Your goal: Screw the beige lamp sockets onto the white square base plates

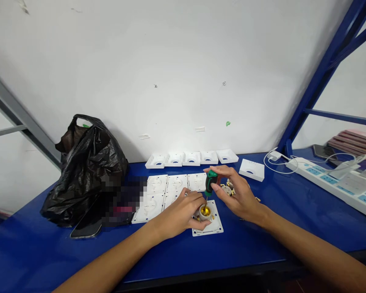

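Observation:
My right hand pinches the green and black handle of a small screwdriver, held upright with its tip down inside a white lamp socket with a brass centre. The socket sits on a white square plate lying flat on the blue table. My left hand curls round the socket's left side and steadies it on the plate. A little heap of small brass and white parts lies just behind my right hand, partly hidden by it.
Several white plates lie in rows behind my left hand, and a row of white box covers lines the wall, one more to the right. A black plastic bag and a phone sit left. A power strip with cables lies right.

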Demonstrator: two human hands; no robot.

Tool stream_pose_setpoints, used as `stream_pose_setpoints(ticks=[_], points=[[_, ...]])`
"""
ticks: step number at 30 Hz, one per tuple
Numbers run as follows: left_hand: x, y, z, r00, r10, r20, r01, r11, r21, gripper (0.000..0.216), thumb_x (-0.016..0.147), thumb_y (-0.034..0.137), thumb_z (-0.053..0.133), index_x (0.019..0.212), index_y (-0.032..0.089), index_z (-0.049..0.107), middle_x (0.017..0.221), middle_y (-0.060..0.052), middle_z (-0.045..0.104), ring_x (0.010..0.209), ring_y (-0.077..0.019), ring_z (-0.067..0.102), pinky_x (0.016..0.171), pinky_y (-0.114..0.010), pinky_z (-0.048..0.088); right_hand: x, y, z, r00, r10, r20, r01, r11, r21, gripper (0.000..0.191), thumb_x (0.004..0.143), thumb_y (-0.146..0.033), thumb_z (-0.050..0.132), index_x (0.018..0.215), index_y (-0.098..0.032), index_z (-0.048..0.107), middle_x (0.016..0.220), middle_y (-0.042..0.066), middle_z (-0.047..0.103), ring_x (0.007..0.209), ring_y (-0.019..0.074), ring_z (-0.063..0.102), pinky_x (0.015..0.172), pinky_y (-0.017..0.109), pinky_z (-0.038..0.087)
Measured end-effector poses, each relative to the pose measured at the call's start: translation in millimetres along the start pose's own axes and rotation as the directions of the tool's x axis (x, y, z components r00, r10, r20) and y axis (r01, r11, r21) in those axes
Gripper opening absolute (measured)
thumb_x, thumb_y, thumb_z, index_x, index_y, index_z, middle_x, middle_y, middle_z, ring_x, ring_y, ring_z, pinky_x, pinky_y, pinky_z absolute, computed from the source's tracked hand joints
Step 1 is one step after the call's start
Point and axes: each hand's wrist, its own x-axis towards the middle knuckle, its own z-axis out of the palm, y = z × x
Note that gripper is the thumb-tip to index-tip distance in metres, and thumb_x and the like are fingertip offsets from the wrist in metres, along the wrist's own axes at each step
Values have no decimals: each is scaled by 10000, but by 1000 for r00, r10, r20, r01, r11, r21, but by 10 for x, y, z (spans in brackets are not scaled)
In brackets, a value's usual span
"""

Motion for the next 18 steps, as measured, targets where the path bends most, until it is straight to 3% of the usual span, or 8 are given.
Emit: stream_pose_setpoints(ticks=[7, 13, 18], points=[[-7, -36, 6, 1000, -3, -3, 3, 1000, -17, 337, 930, 417, 818, 1104, 211, 616, 1075, -30, 673, 980, -250, 626, 1000, -413, 382, -9, -29, 14, 999, -40, 1, 40, 999, -17, 498, 1021, -177, 628, 1486, -301, 501, 1167, 66, 701, 984, 211, 685, 853, 395, 622], [3, -64, 36, 1000, -8, 3, 8, 1000, -7, 343, 876, 384, 874, 986, 204, 603, 1076, -26, 666, 985, -250, 635, 1003, -404, 375, 1, -49, 9, 999, -52, 6, 52, 998, -23, 510, 1019, -159, 617, 1489, -307, 486, 1103, 52, 672, 891, 202, 651, 761, 364, 615], [-4, -59, 44, 1000, -9, 11, 9, 1000, -13, 361, 878, 368, 881, 1025, 201, 598, 1081, -32, 671, 1002, -264, 635, 1014, -412, 362, -2, -44, 4, 998, -59, 5, 59, 998, -15, 530, 1008, -142, 635, 1491, -306, 491, 1108, 48, 664, 919, 203, 648, 799, 371, 614]])
